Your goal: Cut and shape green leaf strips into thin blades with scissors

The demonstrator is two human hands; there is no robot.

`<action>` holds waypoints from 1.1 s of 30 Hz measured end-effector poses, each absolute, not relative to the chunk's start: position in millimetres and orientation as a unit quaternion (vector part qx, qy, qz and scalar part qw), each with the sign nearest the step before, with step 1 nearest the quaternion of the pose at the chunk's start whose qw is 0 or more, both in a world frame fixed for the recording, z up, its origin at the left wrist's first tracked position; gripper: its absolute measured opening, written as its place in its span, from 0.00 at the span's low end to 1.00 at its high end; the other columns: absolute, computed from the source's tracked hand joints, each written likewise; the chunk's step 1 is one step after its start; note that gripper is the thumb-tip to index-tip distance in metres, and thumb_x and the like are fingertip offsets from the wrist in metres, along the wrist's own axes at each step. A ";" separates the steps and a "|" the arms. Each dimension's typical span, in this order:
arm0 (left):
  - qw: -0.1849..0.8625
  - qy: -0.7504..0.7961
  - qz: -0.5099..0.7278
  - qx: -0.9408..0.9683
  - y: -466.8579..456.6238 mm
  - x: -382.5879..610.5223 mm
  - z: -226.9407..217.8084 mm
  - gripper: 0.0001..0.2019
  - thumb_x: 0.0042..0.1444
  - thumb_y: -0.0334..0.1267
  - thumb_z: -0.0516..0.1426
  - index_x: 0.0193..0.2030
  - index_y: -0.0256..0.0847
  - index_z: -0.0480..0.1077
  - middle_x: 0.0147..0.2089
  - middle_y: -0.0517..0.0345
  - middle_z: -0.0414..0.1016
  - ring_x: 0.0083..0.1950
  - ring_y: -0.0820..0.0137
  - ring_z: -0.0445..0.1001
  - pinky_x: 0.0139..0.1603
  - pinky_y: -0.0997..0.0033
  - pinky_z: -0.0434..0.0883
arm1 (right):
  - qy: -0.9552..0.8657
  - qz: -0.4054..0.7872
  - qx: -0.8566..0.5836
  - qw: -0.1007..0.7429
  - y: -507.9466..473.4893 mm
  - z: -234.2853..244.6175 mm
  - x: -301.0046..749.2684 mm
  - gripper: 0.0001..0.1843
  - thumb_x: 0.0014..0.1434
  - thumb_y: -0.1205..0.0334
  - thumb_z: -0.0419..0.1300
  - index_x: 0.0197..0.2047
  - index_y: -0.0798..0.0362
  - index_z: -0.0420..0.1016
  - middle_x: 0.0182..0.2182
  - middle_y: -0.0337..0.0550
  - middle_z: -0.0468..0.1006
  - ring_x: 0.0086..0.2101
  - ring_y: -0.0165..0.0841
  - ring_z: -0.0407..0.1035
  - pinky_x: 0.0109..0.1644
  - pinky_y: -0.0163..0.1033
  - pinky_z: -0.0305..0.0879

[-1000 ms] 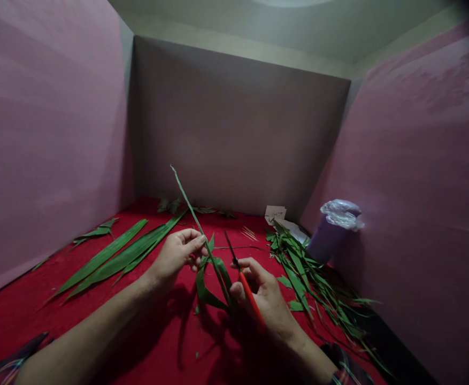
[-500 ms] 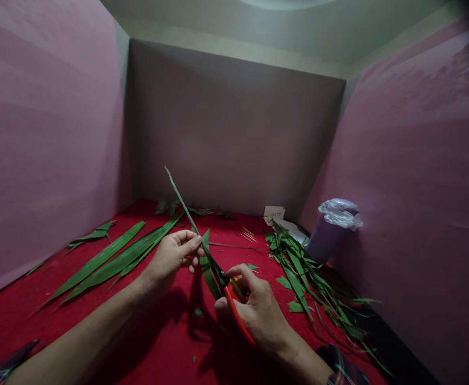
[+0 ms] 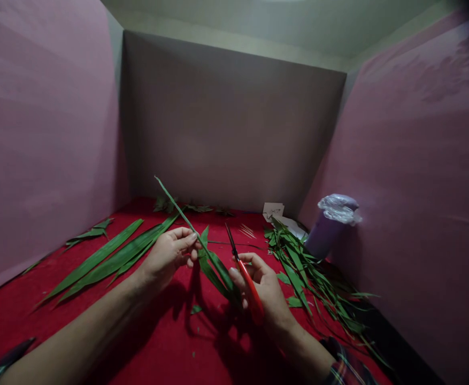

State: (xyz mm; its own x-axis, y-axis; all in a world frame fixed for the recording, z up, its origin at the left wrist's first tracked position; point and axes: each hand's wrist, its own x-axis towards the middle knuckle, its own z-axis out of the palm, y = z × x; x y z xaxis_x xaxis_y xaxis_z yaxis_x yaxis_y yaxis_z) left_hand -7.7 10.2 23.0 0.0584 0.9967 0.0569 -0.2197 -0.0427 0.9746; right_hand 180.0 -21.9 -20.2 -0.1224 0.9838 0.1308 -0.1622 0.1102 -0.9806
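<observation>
Between thumb and fingers my left hand pinches a long green leaf. Its thin end points up and to the left, and its wider, split part hangs down toward my right hand. My right hand is closed around the handles of red-handled scissors, whose dark blades look nearly together and point up, just right of the leaf. Fingers of my right hand are close to the leaf's lower part; whether they touch it is hard to tell.
Long leaves lie on the red cloth at left. A pile of cut leaves lies at right beside a purple bin with a plastic liner. Thin sticks and a white card are farther back.
The scissors have come away from the leaf, turned upright and moved right, their blades now apart from it. The leaf's upper end has tilted slightly left.
</observation>
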 end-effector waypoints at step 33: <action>0.579 0.387 0.532 0.481 2.1 0.7 18.8 0.08 0.45 0.35 0.61 0.25 0.36 0.66 0.25 0.57 0.73 0.20 0.77 0.67 0.19 0.78 0.63 | -0.446 0.593 -0.359 0.566 -26.1 -11.8 179.4 0.23 0.41 0.58 0.70 0.39 0.52 0.66 0.21 0.30 0.68 0.20 0.23 0.60 0.19 0.26 0.52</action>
State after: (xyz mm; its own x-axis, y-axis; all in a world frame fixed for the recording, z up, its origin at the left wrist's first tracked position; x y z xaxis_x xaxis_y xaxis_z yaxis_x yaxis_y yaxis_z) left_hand 0.7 2.1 18.8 0.1343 0.9888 0.0649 -0.2446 -0.0304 0.9691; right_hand 179.4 -26.1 -11.8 -0.1009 0.9917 0.0793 -0.3498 0.0393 -0.9360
